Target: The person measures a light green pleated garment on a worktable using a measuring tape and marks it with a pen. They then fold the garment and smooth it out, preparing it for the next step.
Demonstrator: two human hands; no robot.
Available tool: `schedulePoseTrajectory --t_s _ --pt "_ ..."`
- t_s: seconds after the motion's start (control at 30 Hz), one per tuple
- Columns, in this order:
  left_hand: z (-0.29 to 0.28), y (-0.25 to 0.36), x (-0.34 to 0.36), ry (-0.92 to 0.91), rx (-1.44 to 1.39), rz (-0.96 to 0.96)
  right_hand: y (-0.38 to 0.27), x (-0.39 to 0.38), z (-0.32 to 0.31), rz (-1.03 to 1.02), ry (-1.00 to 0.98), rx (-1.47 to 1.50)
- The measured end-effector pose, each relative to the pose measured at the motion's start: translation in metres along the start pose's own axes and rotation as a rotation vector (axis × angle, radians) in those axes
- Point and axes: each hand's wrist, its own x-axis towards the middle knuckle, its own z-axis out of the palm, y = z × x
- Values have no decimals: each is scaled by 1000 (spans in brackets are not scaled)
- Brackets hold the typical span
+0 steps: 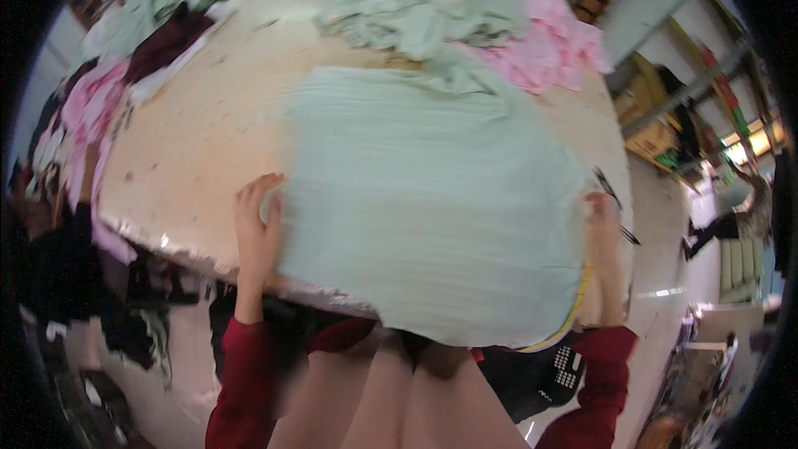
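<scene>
A pale green piece of knit cloth (432, 208), perhaps a garment, spreads over the near part of the table and hangs past its front edge. Motion smears its surface. At its left edge my left hand (259, 220) curls with thumb and fingertips on the border of the cloth. My right hand (602, 220) grips the opposite edge, its fingers closed. A yellow strip (579, 303), which looks like a measuring tape, follows the cloth's lower right edge.
Green garments (424, 0) and a pink one (553, 37) lie heaped at the table's (191, 150) far side. Dark thin tools (617, 204) rest beside my right hand. More clothes (170, 46) pile at far left, near a person's arm (86, 191). Another person (736, 216) is at far right.
</scene>
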Motion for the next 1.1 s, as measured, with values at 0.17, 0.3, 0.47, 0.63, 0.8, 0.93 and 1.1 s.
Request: schedulePoseTrajectory --t_s 0.17,0.3,0.47,0.63,0.8,0.93,1.1 --pt "-34 -38 -4 155 -632 -523 -135 15 -37 -343 -163 82" --pt "-22 -45 -2 -49 -688 -516 -257 13 55 -607 -580 389" --pt "-10 -37 7 -82 -711 -468 -343 -48 190 -628 -860 726" --pt "-12 -32 2 28 -604 -441 -338 -67 236 -359 -1083 808" --pt "-27 -41 2 -81 -843 -486 -332 -59 243 -338 -1137 818" --pt "-33 -45 7 -132 -816 -510 -335 -58 240 -281 -1166 805" --pt "-27 -47 4 -101 -644 -474 -341 -64 236 -212 -1136 789"
